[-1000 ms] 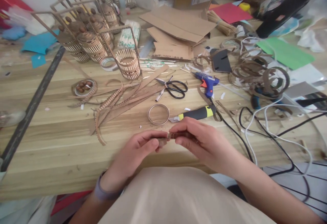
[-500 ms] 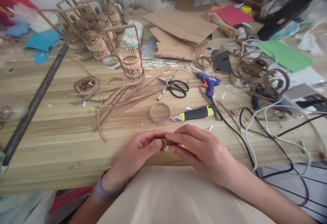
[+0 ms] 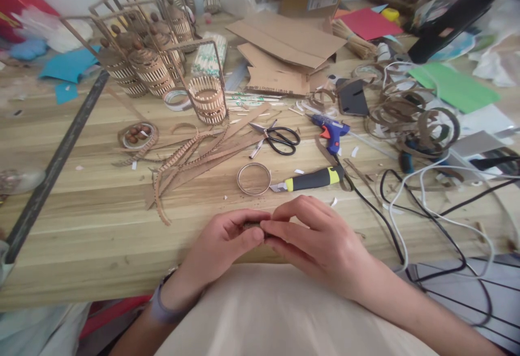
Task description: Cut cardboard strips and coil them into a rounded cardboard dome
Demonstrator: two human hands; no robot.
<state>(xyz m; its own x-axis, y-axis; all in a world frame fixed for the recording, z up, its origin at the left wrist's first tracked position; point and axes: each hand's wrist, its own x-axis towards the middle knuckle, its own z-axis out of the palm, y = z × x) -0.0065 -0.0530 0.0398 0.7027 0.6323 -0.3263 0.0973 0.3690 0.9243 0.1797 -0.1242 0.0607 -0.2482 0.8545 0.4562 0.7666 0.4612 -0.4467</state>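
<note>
Near the table's front edge my left hand (image 3: pixel 231 242) and my right hand (image 3: pixel 314 237) meet around a small brown piece, apparently a cardboard roll (image 3: pixel 252 225). My left thumb and fingers close on it, while the right fingertips pinch its right side; most of it is hidden. Just beyond my hands lies a thin brown ring (image 3: pixel 254 179). A utility knife (image 3: pixel 312 179) with a yellow and black handle rests right of the ring, blade out and pointing at it. Black-handled scissors (image 3: pixel 280 140) lie farther back beside a pen (image 3: pixel 257 150).
Cardboard strips (image 3: pixel 182 161) lie left of centre, near a bowl of brown beads (image 3: pixel 138 135). A blue glue gun (image 3: pixel 332 131) and loose cables (image 3: pixel 426 204) are on the right. Stick-built lanterns (image 3: pixel 148 69) with tall handles stand back left, an open one (image 3: pixel 207 98) nearer. Cardboard sheets (image 3: pixel 288 41) lie behind.
My fingers have shifted around the small brown piece, and the left thumb now covers more of it. Its ridged edge, visible before, is mostly hidden. The tools on the table stay put.
</note>
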